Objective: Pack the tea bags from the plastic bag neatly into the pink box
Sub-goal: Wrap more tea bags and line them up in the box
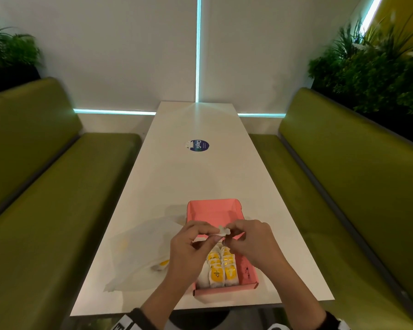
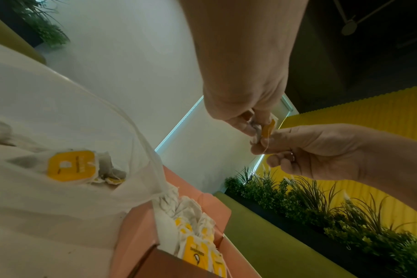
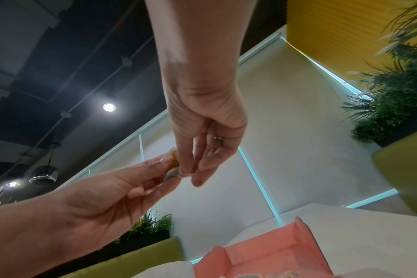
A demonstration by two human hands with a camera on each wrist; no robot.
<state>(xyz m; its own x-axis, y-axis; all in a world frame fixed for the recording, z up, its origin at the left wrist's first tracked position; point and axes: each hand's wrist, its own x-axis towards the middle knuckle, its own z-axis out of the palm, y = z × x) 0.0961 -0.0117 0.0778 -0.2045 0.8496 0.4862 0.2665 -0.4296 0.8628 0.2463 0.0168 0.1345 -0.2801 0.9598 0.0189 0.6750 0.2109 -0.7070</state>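
A long white table (image 1: 200,167) was flanked by green benches (image 1: 45,186). On it lay the pink box (image 1: 215,210), its near half filled with rows of packed tea bags (image 1: 222,272), and just left of it the plastic bag (image 1: 141,253) — some bags left inside. Above the box, one tea bag (image 1: 222,232) was pinched between the left hand (image 1: 191,248) and the right hand (image 1: 250,241).

We see the pink box (image 1: 215,210) with bare floor in its far half; packed tea bags (image 1: 222,270) fill the near half. The plastic bag (image 1: 141,253) crowds its left wall. Both hands (image 1: 191,244) (image 1: 250,241) hover above the middle.
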